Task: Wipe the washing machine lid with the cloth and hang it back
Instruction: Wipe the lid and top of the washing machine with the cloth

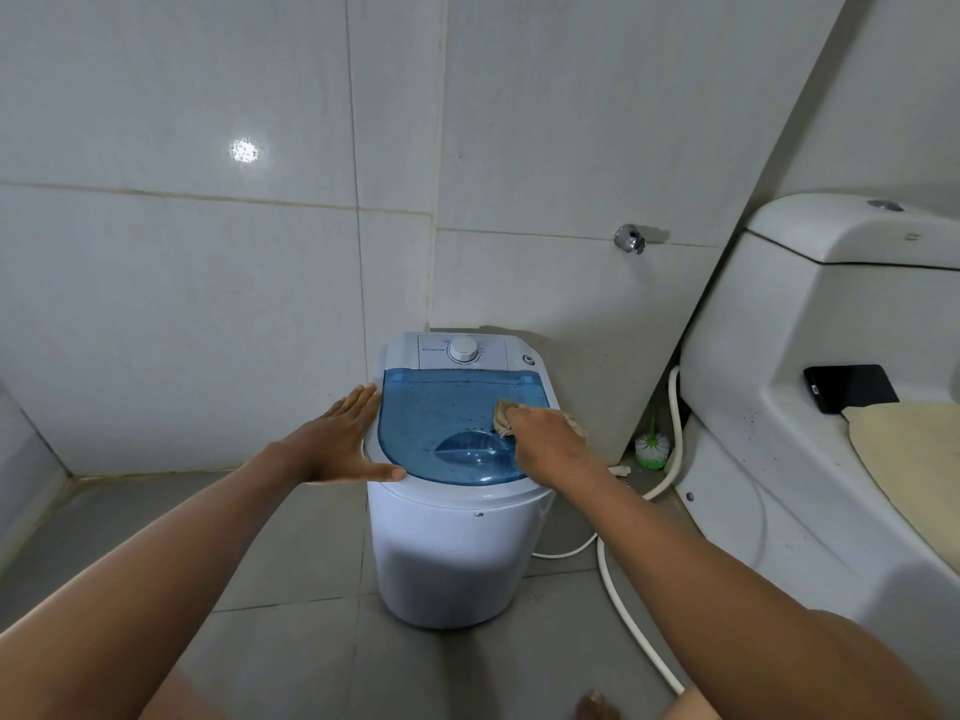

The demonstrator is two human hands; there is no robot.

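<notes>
A small white washing machine [447, 553] stands on the floor in the corner, with a translucent blue lid [441, 413] speckled with water drops and a white dial [463, 349] behind it. My right hand [550, 444] presses a beige cloth [505, 415] onto the right side of the lid; the cloth shows at my fingertips and past the far side of my hand. With straight fingers, my left hand [343, 439] rests flat against the machine's left rim, thumb along the front edge.
A white toilet [810, 387] stands at the right, with a black phone [849, 388] on it and a cream seat cover [914, 449]. A white hose [628, 605] trails across the grey floor. A toilet brush [652, 446] and a wall tap [629, 239] are behind the machine.
</notes>
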